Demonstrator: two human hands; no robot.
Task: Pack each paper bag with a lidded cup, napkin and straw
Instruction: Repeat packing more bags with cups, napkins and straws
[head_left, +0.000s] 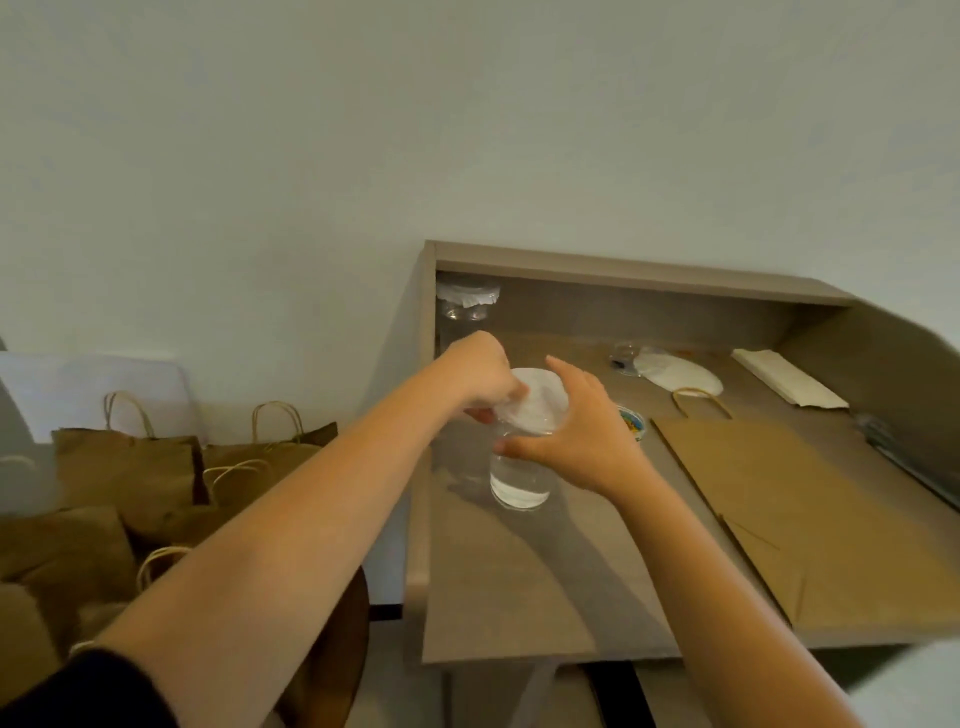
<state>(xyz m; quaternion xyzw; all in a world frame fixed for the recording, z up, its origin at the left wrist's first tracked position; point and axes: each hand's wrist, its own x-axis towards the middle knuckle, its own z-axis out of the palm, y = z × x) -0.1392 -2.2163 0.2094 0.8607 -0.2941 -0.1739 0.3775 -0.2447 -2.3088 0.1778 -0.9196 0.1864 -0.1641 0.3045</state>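
Two hands meet at a clear plastic cup (519, 480) on the tabletop (519, 582): the white lid (540, 402) is pinched by the left hand (480, 374), the cup gripped by the right hand (576, 434). A flat paper bag (810, 514) and napkins (789, 384) lie beside it to the right.

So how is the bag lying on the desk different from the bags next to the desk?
The paper bag on the desk lies flat and folded, while the bags beside the desk stand upright and opened out. The desk bag is alone; the others crowd together in a group. The desk bag looks lighter, the others sit in shadow and look darker. Both kinds are brown paper with pale twisted handles.
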